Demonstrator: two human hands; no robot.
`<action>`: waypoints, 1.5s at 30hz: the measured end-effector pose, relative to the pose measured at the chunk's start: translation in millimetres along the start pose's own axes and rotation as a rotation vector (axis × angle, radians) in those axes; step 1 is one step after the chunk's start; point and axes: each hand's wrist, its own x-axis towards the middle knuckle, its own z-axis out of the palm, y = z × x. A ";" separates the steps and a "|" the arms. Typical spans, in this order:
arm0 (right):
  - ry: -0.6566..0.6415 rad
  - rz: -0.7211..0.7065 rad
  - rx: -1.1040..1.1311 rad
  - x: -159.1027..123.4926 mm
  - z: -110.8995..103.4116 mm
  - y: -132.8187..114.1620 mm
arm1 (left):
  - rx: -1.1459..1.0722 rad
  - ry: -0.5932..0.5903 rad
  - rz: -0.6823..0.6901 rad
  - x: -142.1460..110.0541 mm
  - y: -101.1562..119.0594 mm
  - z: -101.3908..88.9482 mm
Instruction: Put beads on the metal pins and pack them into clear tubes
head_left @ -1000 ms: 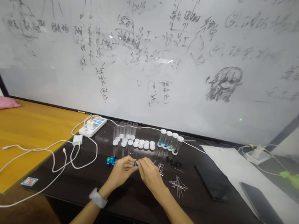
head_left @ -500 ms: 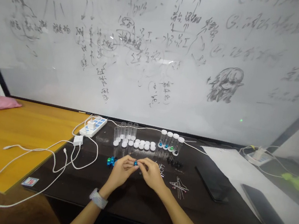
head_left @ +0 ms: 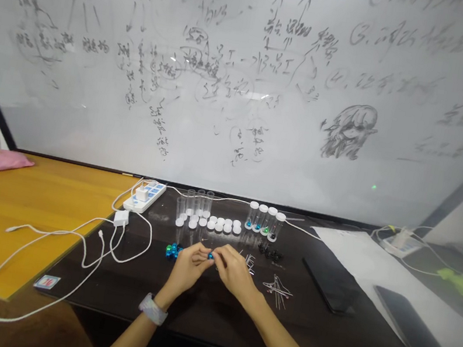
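hands (head_left: 186, 265) pinch a blue ball (head_left: 210, 256) over a dark, glossy table (head_left: 207, 317) facing a scribbled whiteboard (head_left: 200, 150)

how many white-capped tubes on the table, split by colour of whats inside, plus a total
Capped tubes with blue inside: 2
Capped tube with green inside: 1
Capped tube with black inside: 1
Total: 4

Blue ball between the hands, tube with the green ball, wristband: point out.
Held blue ball (head_left: 211, 256), head view: visible middle.
Green-ball tube (head_left: 268, 220), head view: clear wall.
Wristband (head_left: 152, 309), head view: outer face.
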 end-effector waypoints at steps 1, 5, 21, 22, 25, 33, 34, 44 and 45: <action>-0.004 -0.016 -0.029 -0.6 0.5 -1.0 | -0.003 0.005 0.004 -0.1 -0.1 0.1; -0.022 -0.068 -0.156 -1.9 5.4 -1.0 | -0.015 0.017 -0.001 0.9 -3.0 -0.1; -0.136 0.132 -0.165 6.6 -40.9 91.7 | -0.381 -0.009 -0.268 0.4 6.5 -3.1; -0.218 0.104 -0.171 7.6 -44.3 97.0 | -0.398 -0.022 -0.272 0.3 7.1 -3.4; -0.361 0.032 -0.191 12.7 -46.9 102.6 | -0.433 -0.051 -0.283 -0.2 8.4 -3.9; -0.381 0.052 -0.059 22.8 -37.3 89.4 | -0.433 -0.094 -0.295 -1.8 9.5 -5.8; -0.325 0.078 0.028 24.8 -37.6 83.5 | -0.435 -0.103 -0.295 -1.8 9.6 -6.0; 0.114 0.271 0.771 16.9 -4.6 20.7 | -0.485 -0.138 -0.286 -0.7 8.8 -7.2; 0.142 0.278 0.778 13.8 -0.6 19.4 | -0.489 -0.144 -0.286 -0.5 8.8 -7.3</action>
